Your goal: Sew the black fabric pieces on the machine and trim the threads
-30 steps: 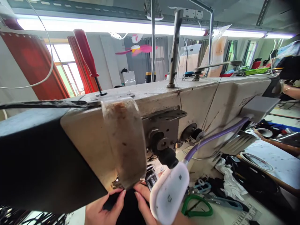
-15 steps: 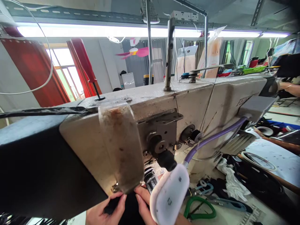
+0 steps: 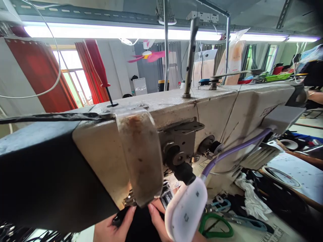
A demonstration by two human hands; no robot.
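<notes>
at the sewing machine's [image 3: 101, 144] lower end, your left hand [image 3: 107, 230] and right hand [image 3: 158, 224] each pinch a side of the black cloth [image 3: 141, 226] between them, seemingly lining it up, and the next move likely calls for even guiding, fingertips clear of the metal fitting [image 3: 130, 199].

Black fabric [image 3: 141, 225] lies between your left hand [image 3: 113, 227] and right hand [image 3: 158, 220], beneath the boxy beige metal machine head [image 3: 101, 144]; rightward come the white oval lamp [image 3: 188, 208], then the green looped handle [image 3: 219, 234].
</notes>
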